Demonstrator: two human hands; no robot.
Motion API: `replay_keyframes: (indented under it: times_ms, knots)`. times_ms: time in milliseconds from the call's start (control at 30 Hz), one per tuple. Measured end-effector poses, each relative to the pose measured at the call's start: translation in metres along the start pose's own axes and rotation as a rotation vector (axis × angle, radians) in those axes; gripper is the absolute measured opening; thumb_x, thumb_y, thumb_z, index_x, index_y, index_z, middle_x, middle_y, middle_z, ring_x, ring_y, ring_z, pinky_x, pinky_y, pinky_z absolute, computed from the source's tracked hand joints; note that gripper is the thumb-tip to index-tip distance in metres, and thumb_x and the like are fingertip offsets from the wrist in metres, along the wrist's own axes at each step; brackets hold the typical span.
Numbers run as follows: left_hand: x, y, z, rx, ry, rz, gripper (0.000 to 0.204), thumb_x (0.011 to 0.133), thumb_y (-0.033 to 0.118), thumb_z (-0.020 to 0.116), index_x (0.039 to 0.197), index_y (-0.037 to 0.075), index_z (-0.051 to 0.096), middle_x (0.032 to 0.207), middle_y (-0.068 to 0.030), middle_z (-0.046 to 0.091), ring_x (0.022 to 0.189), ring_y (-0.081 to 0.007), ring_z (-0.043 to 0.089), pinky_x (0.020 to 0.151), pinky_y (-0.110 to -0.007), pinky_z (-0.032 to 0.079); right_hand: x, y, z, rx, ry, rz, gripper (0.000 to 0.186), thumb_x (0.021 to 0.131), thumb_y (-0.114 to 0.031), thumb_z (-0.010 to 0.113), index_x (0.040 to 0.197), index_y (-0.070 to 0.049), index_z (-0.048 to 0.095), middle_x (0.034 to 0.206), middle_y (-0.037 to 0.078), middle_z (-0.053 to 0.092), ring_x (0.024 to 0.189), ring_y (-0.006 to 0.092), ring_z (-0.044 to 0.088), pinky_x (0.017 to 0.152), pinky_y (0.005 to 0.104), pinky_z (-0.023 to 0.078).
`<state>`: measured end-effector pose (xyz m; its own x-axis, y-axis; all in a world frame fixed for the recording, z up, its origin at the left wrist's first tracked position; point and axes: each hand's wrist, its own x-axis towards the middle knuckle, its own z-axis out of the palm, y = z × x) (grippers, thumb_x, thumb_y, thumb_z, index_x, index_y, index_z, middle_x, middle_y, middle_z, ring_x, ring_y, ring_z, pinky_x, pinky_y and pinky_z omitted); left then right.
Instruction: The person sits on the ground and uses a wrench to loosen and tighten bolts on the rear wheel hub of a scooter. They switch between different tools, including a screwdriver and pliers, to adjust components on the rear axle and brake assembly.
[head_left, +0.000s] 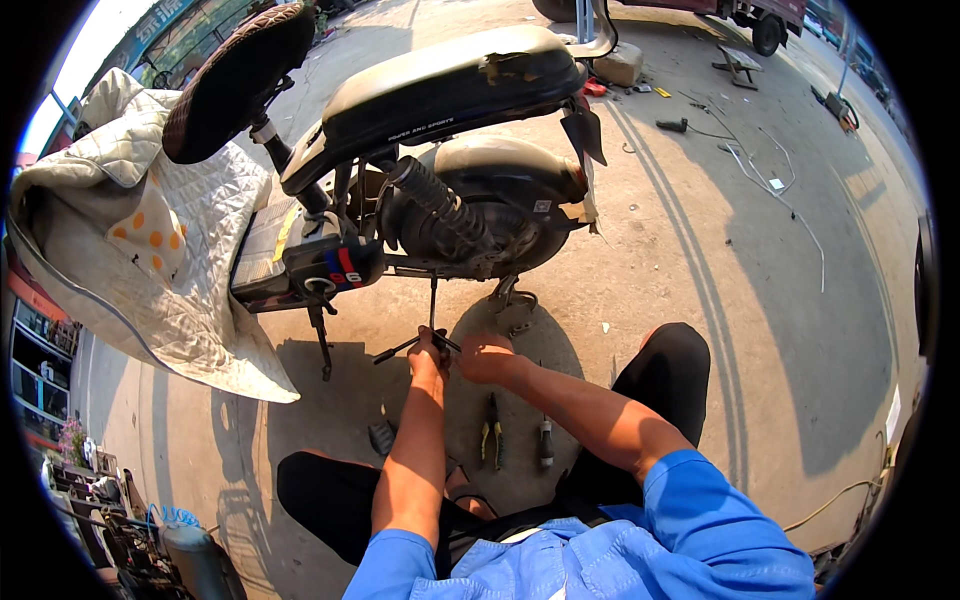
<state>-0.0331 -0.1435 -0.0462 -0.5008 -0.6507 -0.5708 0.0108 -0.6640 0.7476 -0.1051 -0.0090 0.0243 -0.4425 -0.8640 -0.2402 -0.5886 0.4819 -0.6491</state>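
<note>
A dark three-armed socket wrench is in my hands, below the rear of an electric scooter. One of its arms points up to the scooter's underside, beside the rear wheel. My left hand is closed round the middle of the wrench. Beside it my right hand is curled closed at the end of the wrench's right arm; its fingertips are partly hidden. Pliers with yellow and black handles lie on the ground between my knees. To their right lies a slim dark tool with a pale band.
A pale quilted cover drapes over the scooter's front at left. The side stand reaches down near my left arm. Bent thin rods lie on the concrete at right. A grey cylinder tank stands at lower left.
</note>
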Motion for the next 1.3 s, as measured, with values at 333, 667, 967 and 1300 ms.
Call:
replay_keyframes:
  times_ms: [333,667,967,1300]
  knots:
    - [0.027,-0.004,-0.032,0.380,0.018,0.116,0.029,0.091,0.026,0.054,0.090,-0.002,0.058,0.068,-0.0093,0.060,0.059,-0.0228,0.059,0.051,-0.035,0.045,0.009,-0.027,0.000,0.303,0.184,0.046,0.036,0.082,-0.029,0.054,0.085,0.006,0.063,0.079,0.023,0.065,0.077,0.0331,0.065,0.068,0.0426,0.050]
    - [0.055,-0.043,-0.057,0.966,0.116,0.673,0.021,0.084,0.025,0.061,0.084,0.004,0.061,0.073,-0.0098,0.062,0.064,-0.0237,0.059,0.058,-0.037,0.046,0.023,-0.044,0.001,0.740,-0.041,-0.022,0.043,0.083,-0.034,0.057,0.089,0.008,0.062,0.078,0.022,0.064,0.074,0.0270,0.066,0.069,0.0388,0.051]
    - [-0.001,-0.011,0.001,0.120,0.029,0.053,0.043,0.097,0.039,0.046,0.087,-0.001,0.060,0.056,-0.0021,0.048,0.044,-0.0138,0.042,0.041,-0.030,0.034,-0.004,-0.008,-0.014,0.069,0.058,0.117,0.035,0.081,-0.031,0.057,0.090,0.002,0.066,0.094,0.023,0.065,0.093,0.0365,0.063,0.081,0.0427,0.049]
    - [0.003,-0.011,-0.003,0.134,0.038,0.129,0.036,0.095,0.029,0.050,0.077,-0.001,0.058,0.055,-0.0070,0.050,0.038,-0.0166,0.041,0.038,-0.030,0.030,0.012,-0.016,-0.007,0.236,0.086,0.064,0.033,0.078,-0.024,0.054,0.084,0.008,0.063,0.087,0.027,0.064,0.086,0.0388,0.063,0.073,0.0440,0.050]
